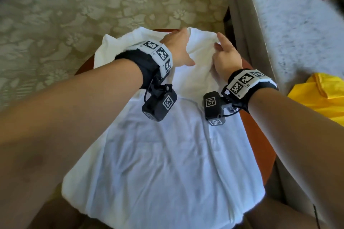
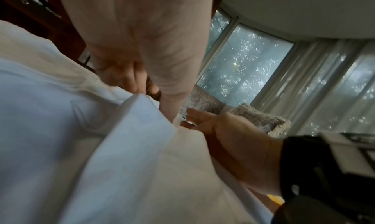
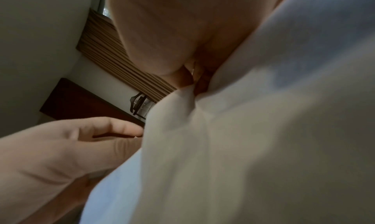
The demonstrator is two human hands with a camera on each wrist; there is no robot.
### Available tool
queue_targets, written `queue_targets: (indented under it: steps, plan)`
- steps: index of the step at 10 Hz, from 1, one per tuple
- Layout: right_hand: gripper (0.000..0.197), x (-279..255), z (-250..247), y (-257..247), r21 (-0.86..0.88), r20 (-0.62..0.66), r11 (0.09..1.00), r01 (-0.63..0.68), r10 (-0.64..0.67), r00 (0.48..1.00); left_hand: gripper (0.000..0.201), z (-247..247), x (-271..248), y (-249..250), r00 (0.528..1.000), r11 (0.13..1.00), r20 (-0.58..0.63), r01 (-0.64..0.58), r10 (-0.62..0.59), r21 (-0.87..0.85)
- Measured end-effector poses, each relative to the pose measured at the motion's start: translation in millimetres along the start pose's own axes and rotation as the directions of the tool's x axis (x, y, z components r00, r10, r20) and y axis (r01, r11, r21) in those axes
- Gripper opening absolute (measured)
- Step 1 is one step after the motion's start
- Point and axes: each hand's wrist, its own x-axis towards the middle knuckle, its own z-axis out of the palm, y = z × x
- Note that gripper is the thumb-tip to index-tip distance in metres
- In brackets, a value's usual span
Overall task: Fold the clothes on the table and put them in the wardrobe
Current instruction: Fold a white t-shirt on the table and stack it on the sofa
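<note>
1. White shirt [image 1: 160, 154] lies spread flat over the round reddish table [image 1: 260, 147], hem nearest the person, far end bunched.
2. Left hand [image 1: 178, 48] reaches over the shirt's far edge; fingers curl onto the cloth there, gripping it.
3. Right hand [image 1: 225, 55], just beside the left, pinches a raised fold of shirt.
4. Yellow garment [image 1: 320, 95] lies right of the table.

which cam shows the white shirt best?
Head view. It shows nearly the whole white shirt spread over the round table, with the left hand and right hand at its far end. Both wrist views show only blurred close-up folds of the fabric beside the fingers.
</note>
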Motion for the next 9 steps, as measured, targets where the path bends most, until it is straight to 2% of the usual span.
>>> queue_targets:
  steps: [1,2,3,4,5,6,7,8,9]
  plan:
    - [0.072,-4,2,1,0.098,-0.005,0.995,-0.03,0.03,1.0,0.042,-1,-6,4,1.0,0.999,-0.001,-0.001,0.001,-0.041]
    - [0.087,-4,-1,3,0.127,0.016,0.992,-0.026,0.025,1.0,0.043,3,-11,8,0.989,0.998,0.137,0.062,-0.057,-0.033]
    - [0.091,-12,-2,-3,-0.026,0.032,0.999,0.034,-0.033,0.999,0.038,5,-15,12,0.978,0.983,0.143,0.164,-0.151,-0.078]
    - [0.089,-13,-3,-3,-0.086,0.042,0.994,0.067,-0.063,0.997,0.037,4,-20,11,0.963,0.972,0.138,0.235,-0.231,-0.014]
    - [0.086,-12,-4,-1,-0.074,0.052,0.995,0.06,-0.056,0.997,0.036,0,-23,9,0.959,0.96,0.062,0.279,-0.277,-0.028]
    - [0.085,-11,-5,-1,-0.079,0.06,0.994,0.079,-0.075,0.995,0.033,3,-14,-6,0.949,0.947,0.054,0.314,-0.311,-0.063]
    - [0.083,-9,-6,1,-0.091,0.067,0.992,0.093,-0.087,0.994,0.023,-5,-17,-2,0.936,0.919,0.083,0.351,-0.341,-0.179]
    - [0.083,-6,-6,2,-0.102,0.082,0.989,0.11,-0.102,0.991,0.032,-5,-16,3,0.92,0.872,0.101,0.392,-0.38,-0.294]
    - [0.081,-4,-6,4,-0.127,0.09,0.985,0.118,-0.107,0.99,0.023,2,-2,-6,0.871,0.719,-0.006,0.401,-0.491,-0.568]
